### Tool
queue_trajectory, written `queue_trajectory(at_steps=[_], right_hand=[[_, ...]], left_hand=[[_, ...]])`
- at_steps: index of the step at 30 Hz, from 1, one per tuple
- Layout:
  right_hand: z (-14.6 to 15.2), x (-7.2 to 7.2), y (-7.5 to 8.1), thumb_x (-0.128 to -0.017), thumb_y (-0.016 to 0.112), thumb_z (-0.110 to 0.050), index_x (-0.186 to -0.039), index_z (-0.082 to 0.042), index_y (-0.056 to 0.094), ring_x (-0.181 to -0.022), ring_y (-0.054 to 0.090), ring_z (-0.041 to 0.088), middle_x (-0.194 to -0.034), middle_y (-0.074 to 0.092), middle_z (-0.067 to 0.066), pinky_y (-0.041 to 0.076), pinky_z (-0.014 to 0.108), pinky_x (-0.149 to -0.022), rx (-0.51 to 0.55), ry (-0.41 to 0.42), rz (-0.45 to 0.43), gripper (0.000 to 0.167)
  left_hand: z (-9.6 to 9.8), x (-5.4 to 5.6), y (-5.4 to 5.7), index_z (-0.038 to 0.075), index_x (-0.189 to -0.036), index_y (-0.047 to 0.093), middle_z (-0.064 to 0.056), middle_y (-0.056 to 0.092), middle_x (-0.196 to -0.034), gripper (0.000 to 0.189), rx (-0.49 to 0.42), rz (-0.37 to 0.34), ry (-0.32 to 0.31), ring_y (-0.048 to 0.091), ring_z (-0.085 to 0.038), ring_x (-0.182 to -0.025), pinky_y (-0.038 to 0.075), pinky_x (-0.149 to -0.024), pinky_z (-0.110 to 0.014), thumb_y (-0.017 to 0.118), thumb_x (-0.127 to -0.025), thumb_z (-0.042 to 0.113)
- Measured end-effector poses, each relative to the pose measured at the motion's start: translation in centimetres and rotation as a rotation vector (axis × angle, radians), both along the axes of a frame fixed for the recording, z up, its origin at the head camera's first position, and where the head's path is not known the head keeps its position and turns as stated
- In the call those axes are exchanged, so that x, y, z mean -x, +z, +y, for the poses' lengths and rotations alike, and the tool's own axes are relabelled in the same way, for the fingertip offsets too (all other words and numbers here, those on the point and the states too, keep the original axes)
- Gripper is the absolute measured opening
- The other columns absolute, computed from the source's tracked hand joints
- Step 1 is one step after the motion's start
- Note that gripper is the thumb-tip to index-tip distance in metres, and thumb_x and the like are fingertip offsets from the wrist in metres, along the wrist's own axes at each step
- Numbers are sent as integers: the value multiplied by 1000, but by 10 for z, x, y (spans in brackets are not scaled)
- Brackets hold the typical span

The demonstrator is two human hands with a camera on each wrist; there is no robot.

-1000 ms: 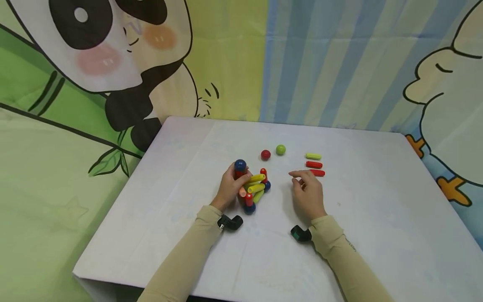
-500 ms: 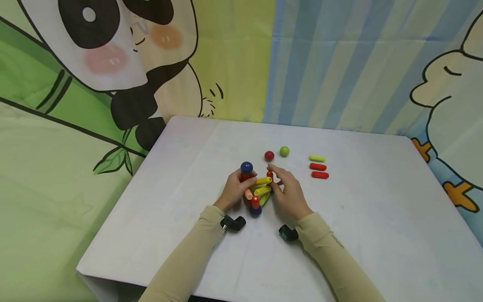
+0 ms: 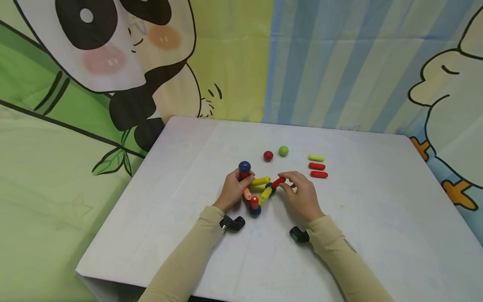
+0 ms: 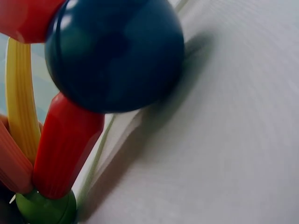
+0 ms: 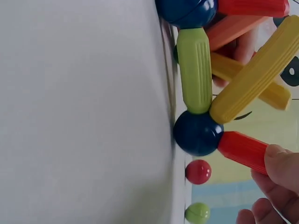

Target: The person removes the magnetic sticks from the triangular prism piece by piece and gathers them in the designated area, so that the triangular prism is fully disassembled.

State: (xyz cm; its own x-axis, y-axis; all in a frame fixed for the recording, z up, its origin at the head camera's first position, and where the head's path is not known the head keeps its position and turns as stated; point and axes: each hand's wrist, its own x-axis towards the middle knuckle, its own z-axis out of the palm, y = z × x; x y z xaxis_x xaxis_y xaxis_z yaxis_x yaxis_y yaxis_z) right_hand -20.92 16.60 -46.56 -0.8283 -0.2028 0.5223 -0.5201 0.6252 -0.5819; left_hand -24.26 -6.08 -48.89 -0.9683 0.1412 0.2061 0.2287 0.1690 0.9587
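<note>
A frame of rods and balls, apparently magnetic building pieces, stands near the middle of the table. My left hand [image 3: 233,191] grips its left side, below the top blue ball [image 3: 244,167]. With thumb and fingertips, my right hand [image 3: 302,195] pinches a red rod [image 5: 243,151] that slants out from a lower blue ball [image 5: 198,133]. A lime rod [image 5: 195,70] and a yellow rod [image 5: 257,70] meet that same ball. In the left wrist view, a red rod [image 4: 67,144] and an orange rod [image 4: 14,161] join at a green ball [image 4: 46,207].
Behind the frame lie a loose red ball [image 3: 268,156] and a loose green ball [image 3: 283,151]. Right of them, a lime rod [image 3: 316,158] and two red rods [image 3: 317,166] form a column. The white table [image 3: 377,201] backs onto a printed curtain [image 3: 320,63].
My right hand moved left to the frame and took hold of the red rod. That rod went from upright to leaning right, and a yellow rod beside it swung round. My left hand kept its grip.
</note>
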Motion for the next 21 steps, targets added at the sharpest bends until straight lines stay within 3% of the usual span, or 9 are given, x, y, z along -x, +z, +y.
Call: queue_trajectory(at_steps=[7, 10, 13, 18, 21], right_hand=[[14, -4, -11, -80, 80, -6, -108, -8, 70, -78, 57, 18, -93, 68, 5, 54, 37, -68, 2, -49, 0, 30], [15, -6, -12, -80, 80, -8, -106, -7, 70, -75, 56, 15, -91, 68, 4, 53, 33, -67, 12, -68, -45, 28], [14, -8, -11, -83, 78, -11, -106, -8, 69, -74, 55, 16, -90, 67, 4, 49, 28, -66, 66, -95, -170, 25], [12, -8, -9, -92, 70, -19, -109, -9, 69, -76, 53, 22, -89, 66, 7, 44, 23, -64, 224, -150, -456, 20], [11, -7, -9, -94, 67, -22, -111, -7, 69, -77, 52, 23, -92, 67, 11, 43, 23, -63, 286, -157, -553, 22]], left_hand=[[-1, 1, -2, 4, -102, 66, -9, 67, -97, 12, 1, 0, 17, 60, -19, -89, 49, -84, -31, 64, -93, 12], [-1, 1, -3, 4, -103, 66, -9, 67, -97, 12, -2, -6, 25, 60, -19, -90, 49, -84, -31, 64, -93, 12], [-1, 2, -3, 4, -103, 66, -10, 67, -99, 13, -7, -20, 27, 60, -19, -91, 48, -85, -31, 64, -94, 12], [0, 2, -1, 2, -105, 66, -12, 66, -101, 14, -14, -36, 25, 60, -21, -93, 48, -87, -31, 63, -95, 12], [0, 1, 0, 3, -104, 65, -11, 66, -101, 13, -16, -34, 17, 60, -20, -93, 48, -87, -31, 62, -95, 11]])
